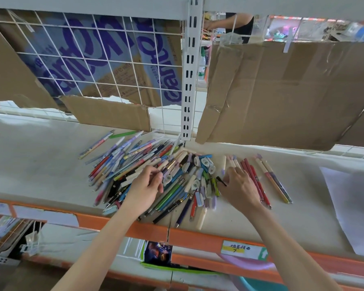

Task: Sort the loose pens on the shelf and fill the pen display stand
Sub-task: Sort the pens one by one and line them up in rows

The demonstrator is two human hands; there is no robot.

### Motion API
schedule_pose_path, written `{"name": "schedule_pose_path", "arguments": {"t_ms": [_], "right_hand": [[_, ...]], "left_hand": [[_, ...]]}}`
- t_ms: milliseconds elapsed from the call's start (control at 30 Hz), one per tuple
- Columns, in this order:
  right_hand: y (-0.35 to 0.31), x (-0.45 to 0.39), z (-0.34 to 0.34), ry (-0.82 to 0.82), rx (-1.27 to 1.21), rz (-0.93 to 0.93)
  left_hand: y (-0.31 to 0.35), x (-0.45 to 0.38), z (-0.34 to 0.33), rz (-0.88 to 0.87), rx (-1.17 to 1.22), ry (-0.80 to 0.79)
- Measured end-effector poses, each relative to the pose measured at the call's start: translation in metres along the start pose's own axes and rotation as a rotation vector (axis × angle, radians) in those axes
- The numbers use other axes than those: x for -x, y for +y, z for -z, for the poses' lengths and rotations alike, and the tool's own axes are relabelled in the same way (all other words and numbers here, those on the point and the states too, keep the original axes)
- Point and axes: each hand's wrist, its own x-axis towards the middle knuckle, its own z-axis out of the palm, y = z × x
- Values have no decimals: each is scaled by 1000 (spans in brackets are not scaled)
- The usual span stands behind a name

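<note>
White shelf point(40, 160) holds a big pile of pens point(147, 175) mid-frame. Left hand point(147, 185) pinches one pen, I think. Right hand point(237, 185) lies flat, fingers straight. Pens near the orange edge point(177, 234) could roll off if bumped.

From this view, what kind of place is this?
Probably a stationery shop or its stockroom: a heap of loose pens on a metal shelf, a handwritten shelf label, and cardboard against the wire backing.
</note>
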Motion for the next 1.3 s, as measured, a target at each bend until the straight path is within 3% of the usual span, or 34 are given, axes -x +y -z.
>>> {"name": "schedule_pose_path", "arguments": {"t_ms": [133, 300, 533, 767, 900, 1133, 1300], "right_hand": [[-13, -2, 3, 53, -145, 129], [-46, -24, -5, -36, -212, 247], [-69, -49, -19, -73, -144, 231], [-87, -67, -8, -301, 115, 238], [-103, -69, -5, -302, 278, 237], [-107, -75, -4, -370, 291, 194], [-95, -79, -2, -394, 240, 373]], "left_hand": [[-2, -1, 3, 19, 26, 5], [1, -1, -1, 50, 47, -10], [2, 3, 2, 75, 2, 9], [-4, 6, 3, 62, 17, 9], [-3, 6, 2, 54, 36, 28], [0, 6, 4, 63, 70, 44], [0, 7, 4, 82, 105, 46]]}}
